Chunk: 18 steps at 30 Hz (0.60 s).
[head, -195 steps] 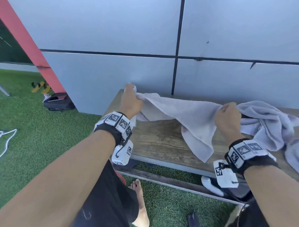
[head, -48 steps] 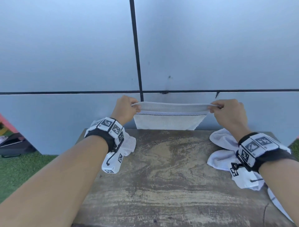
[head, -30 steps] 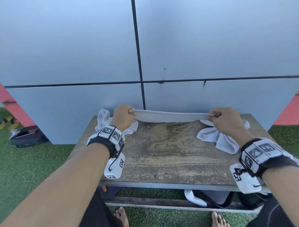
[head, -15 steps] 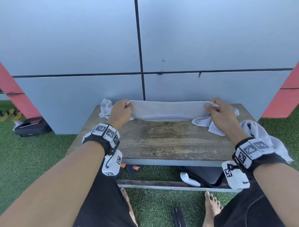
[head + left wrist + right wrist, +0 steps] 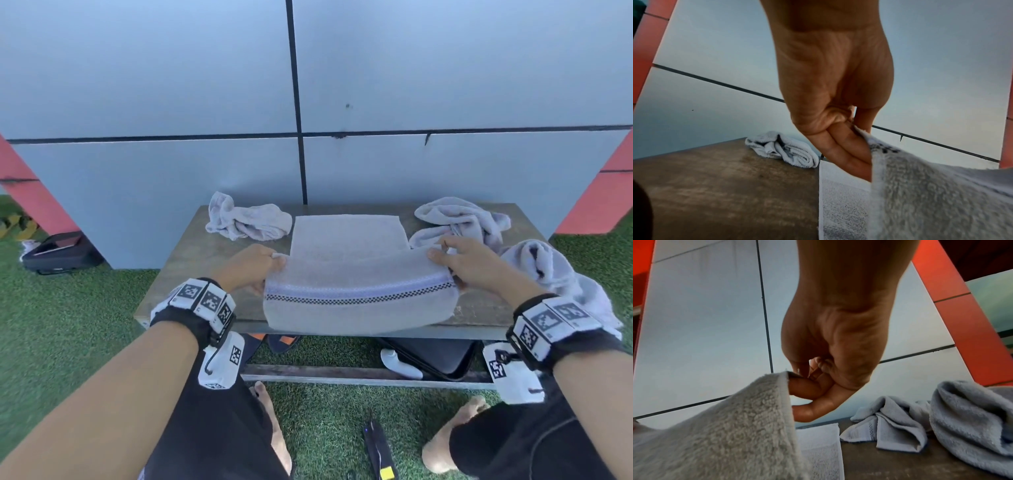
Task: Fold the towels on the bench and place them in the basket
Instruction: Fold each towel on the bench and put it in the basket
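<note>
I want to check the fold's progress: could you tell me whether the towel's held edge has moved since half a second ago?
Yes. The towel, pinched by the left hand and right hand, has come from the bench's wall side toward its near edge.

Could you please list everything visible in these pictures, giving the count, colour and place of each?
Pale grey terry towel being folded: one, mid-bench, near edge lifted.
Crumpled pale grey towels: three; one back left, two at right.
Brown wooden bench: one, against the wall.
Grey panelled wall: behind the bench.
Red slanted beams: either side.
Green artificial turf: ground.
Black case: one, under the bench.
Black bag: one, on turf, left.
Hands: left hand and right hand pinch the lifted towel corners.
</note>
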Available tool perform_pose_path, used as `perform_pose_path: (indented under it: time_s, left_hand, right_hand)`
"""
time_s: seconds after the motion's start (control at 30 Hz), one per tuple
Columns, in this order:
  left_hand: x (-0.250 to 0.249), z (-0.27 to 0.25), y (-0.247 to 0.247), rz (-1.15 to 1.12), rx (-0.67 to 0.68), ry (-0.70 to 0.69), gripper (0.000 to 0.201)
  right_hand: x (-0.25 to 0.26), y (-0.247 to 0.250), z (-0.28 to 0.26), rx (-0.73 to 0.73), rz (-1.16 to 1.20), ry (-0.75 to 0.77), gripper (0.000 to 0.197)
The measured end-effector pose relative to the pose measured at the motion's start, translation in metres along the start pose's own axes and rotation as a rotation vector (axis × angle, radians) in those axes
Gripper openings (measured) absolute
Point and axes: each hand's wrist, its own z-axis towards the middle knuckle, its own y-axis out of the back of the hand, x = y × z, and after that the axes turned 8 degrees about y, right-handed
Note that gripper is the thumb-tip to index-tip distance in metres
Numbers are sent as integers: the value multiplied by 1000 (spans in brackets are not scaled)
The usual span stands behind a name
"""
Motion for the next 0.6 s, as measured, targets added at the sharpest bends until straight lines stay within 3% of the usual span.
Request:
perform_pose_path:
  time_s: [0.4,0.53,0.6]
  left_hand:
    - [-28,106,1,-79,-342,-27,37]
    - [-38,157,1,-32,-367,-23,39]
    - [-41,181,0,18,-414,-21,37]
  right_hand:
    - [-13,-18,124,-132,88,-119,13]
    - [-23,-23,175,-205,-87,-90,31]
    - [-26,-26,198,-216,-170,-83,30]
